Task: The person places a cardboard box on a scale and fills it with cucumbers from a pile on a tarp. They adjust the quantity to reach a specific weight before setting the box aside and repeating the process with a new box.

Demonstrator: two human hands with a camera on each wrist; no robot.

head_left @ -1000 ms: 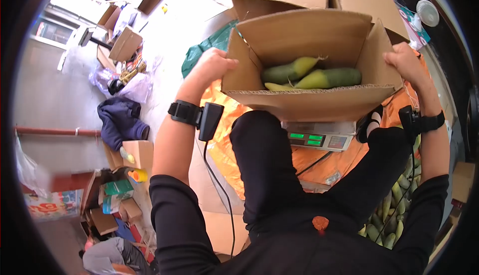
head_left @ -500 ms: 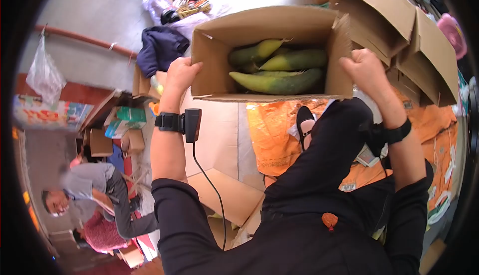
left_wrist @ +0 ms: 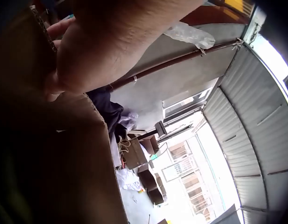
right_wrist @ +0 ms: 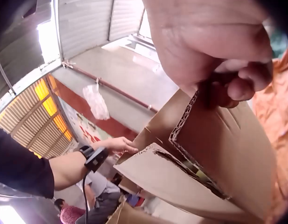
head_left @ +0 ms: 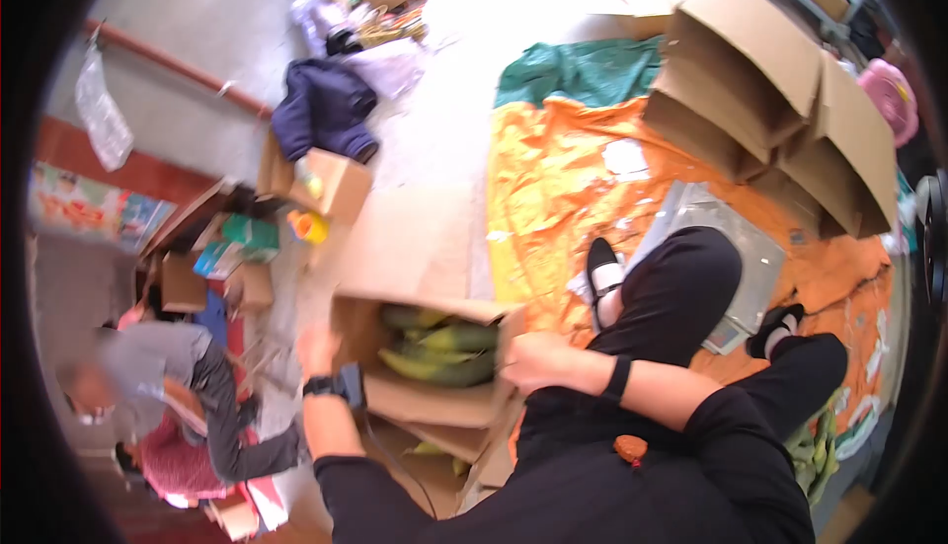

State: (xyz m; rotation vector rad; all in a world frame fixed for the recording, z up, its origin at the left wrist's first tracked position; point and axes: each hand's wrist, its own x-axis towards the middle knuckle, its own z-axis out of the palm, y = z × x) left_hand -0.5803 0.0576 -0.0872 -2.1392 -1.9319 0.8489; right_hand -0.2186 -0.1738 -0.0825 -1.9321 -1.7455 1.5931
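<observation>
Between my two hands is a cardboard box [head_left: 425, 404] that holds several long green radishes [head_left: 444, 361]. My left hand [head_left: 318, 354], blurred in the head view, grips the box's left side. In the left wrist view the thumb and fingers [left_wrist: 102, 51] clasp its cut edge. At the right side my right hand [head_left: 541, 361] grips the wall, and in the right wrist view its curled fingers [right_wrist: 239, 86] hold the corrugated edge. The box is low by my left side, overlapping a second open carton [head_left: 395, 465] with green radishes showing in it.
A flat metal scale [head_left: 755, 258] rests on an orange tarp [head_left: 553, 159] beside my feet. Stacked empty cartons [head_left: 736, 80] stand at the right. To the left, two people [head_left: 183, 376] sit near piled boxes and a dark blue jacket [head_left: 321, 110] on a carton.
Both hands have carried the box of radishes off the scale, leftward and down over the second carton. The head view has swung left, and the scale is now uncovered.
</observation>
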